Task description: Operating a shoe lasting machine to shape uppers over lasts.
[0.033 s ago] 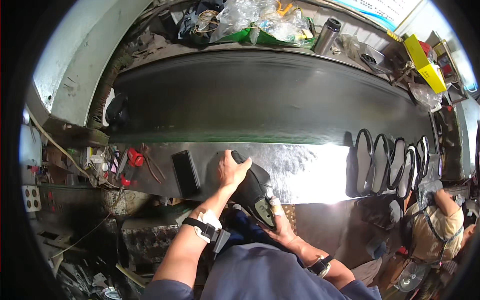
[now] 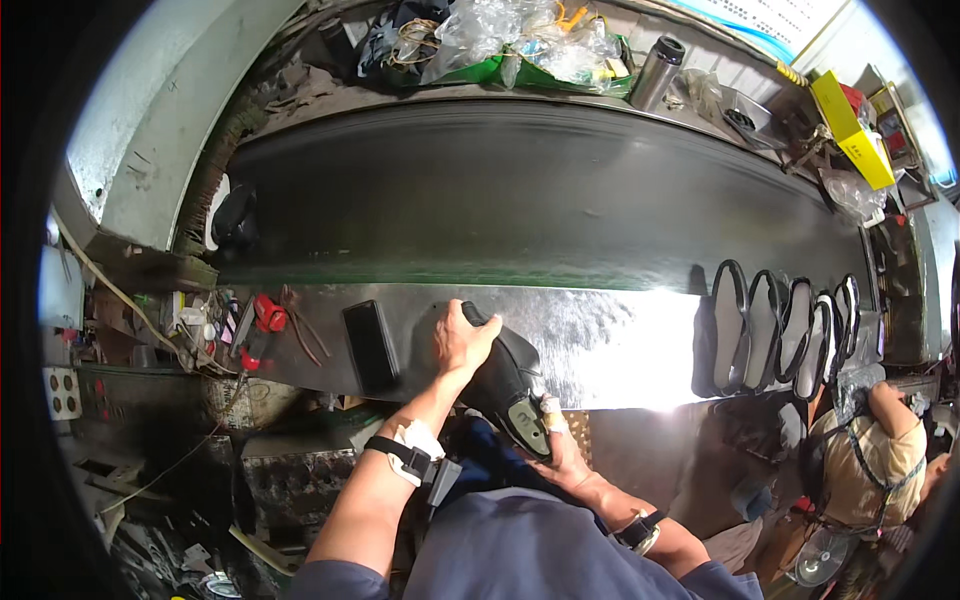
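Note:
A black shoe point(image 2: 507, 378), pulled over a greenish last point(image 2: 525, 420), slants between my two hands at the near edge of the metal ledge point(image 2: 450, 310). My left hand point(image 2: 465, 340) closes over its far end, thumb laid across the top. At the near end my right hand point(image 2: 562, 450) grips the heel part from the right, with white wrapping on a finger. The undersides of both hands' grips are hidden. Left of my left hand lies a black smartphone point(image 2: 370, 346).
A dark conveyor belt point(image 2: 520, 190) runs beyond the ledge. Several black-rimmed shoe soles point(image 2: 731, 325) stand at its right end, near a co-worker point(image 2: 875, 450). Pincers point(image 2: 306, 325) and a red tool point(image 2: 267, 315) lie left. A steel thermos point(image 2: 657, 75) stands behind.

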`<act>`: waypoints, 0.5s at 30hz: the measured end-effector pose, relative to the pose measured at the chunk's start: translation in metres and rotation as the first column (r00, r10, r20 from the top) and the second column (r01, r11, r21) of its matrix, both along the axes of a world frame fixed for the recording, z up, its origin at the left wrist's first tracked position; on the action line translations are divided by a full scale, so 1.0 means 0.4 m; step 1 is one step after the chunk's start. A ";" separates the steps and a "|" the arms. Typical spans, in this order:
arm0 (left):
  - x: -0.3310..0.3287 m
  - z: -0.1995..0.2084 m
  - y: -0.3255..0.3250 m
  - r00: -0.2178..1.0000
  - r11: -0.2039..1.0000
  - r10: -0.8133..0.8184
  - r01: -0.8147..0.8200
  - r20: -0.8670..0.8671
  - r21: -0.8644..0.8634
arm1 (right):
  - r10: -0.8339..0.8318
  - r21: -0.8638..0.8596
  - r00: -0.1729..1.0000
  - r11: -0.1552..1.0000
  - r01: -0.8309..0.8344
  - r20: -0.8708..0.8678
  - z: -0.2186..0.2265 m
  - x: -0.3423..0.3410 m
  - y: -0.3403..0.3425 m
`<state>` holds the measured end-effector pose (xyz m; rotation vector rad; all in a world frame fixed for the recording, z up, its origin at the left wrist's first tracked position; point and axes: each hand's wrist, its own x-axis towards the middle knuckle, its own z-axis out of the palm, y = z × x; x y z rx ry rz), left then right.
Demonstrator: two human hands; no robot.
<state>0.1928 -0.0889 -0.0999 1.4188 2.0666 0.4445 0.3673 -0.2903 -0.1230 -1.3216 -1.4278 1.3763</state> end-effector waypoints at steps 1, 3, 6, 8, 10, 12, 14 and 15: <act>-0.006 -0.015 0.007 0.999 0.999 0.033 -0.032 0.028 -0.016 | 0.013 0.000 1.000 1.000 -0.013 -0.001 -0.015 0.004 -0.003; -0.010 -0.018 0.033 0.996 0.998 0.064 -0.064 0.056 -0.009 | -0.014 0.191 0.989 0.981 -0.014 0.147 -0.016 0.009 0.025; -0.032 -0.015 0.042 0.979 0.992 0.130 -0.130 0.155 -0.009 | -0.076 0.307 0.977 0.952 0.012 0.197 0.006 -0.006 0.033; -0.057 0.012 0.033 0.954 0.983 0.181 -0.180 0.238 -0.026 | -0.066 0.315 0.980 0.949 0.003 0.189 0.014 -0.010 0.029; -0.087 0.060 0.021 0.918 0.972 0.231 -0.230 0.321 -0.042 | -0.017 0.087 0.999 0.996 0.020 -0.031 0.031 -0.007 0.027; -0.140 0.118 -0.001 0.886 0.956 0.263 -0.291 0.383 0.018 | 0.067 0.085 0.983 0.995 -0.053 -0.169 0.090 -0.015 0.064; -0.200 0.170 -0.041 0.879 0.938 0.286 -0.338 0.382 0.076 | 0.166 -0.001 0.884 0.983 -0.185 -0.436 0.141 -0.035 0.115; -0.241 0.189 -0.075 0.880 0.927 0.290 -0.356 0.377 0.118 | 0.083 -0.235 0.857 0.944 -0.230 -0.508 0.216 -0.068 0.141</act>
